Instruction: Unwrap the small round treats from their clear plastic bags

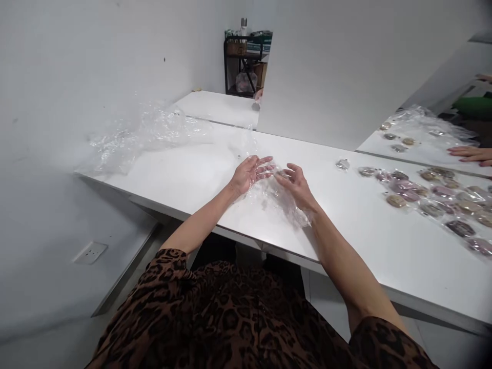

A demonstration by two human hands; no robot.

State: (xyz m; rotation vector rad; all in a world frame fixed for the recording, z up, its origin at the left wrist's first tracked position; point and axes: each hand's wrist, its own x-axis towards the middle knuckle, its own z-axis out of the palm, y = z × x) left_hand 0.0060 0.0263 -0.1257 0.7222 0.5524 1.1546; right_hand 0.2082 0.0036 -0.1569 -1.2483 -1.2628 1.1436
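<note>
Fingers (265,160) stand apart on inward-turned left hand (245,175) and curled right hand (300,189), both touching clear plastic (270,193).

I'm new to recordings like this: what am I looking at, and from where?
There is no machine here: one person works bare-handed, and this single picture comes from a camera worn on their head, looking forward and down. On the long white table lie a heap of crinkled clear plastic on the left and many flat, rounded pink, tan and grey packets wrapped in clear film on the right. The bare left hand, fingers spread, and the bare right hand, fingers curved, touch a thin, clear plastic piece; how firmly it is held, I cannot tell.
</note>
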